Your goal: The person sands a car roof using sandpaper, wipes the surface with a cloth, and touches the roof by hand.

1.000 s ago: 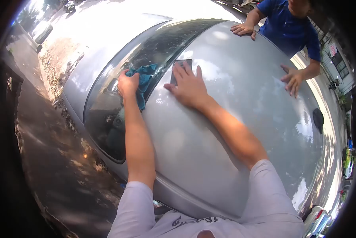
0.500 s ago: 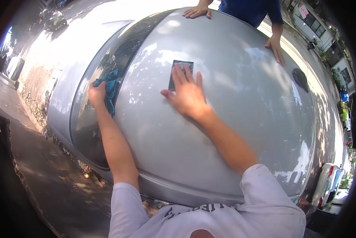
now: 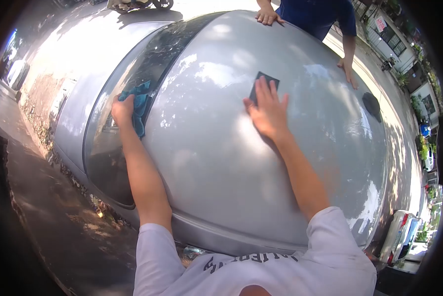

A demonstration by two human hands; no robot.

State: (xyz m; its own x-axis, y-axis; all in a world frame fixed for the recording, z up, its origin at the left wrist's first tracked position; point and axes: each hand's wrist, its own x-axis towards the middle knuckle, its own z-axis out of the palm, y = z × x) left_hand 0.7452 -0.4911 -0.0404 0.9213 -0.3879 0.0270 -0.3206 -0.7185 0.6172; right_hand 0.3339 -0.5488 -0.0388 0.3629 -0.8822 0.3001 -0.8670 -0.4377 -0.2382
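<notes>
The silver car roof (image 3: pixel 221 163) fills the middle of the view. My right hand (image 3: pixel 269 111) lies on it with fingers spread, the fingertips pressing flat on a dark rectangular sheet (image 3: pixel 256 91). On the left, my left hand (image 3: pixel 123 109) is closed round a crumpled teal cloth (image 3: pixel 140 101), over the dark car window glass (image 3: pixel 108 167) next to the roof's edge.
Across the roof stands a person in a blue shirt (image 3: pixel 315 15), both hands on the car. A black antenna fin (image 3: pixel 372 106) is at the roof's right. A motorcycle (image 3: pixel 132 5) is at the top, a parked car (image 3: pixel 400 237) at lower right.
My right hand and the dark sheet have slid right across the roof. My left hand still grips the cloth over the glass. A motorcycle now shows at the top, and the view has shifted.
</notes>
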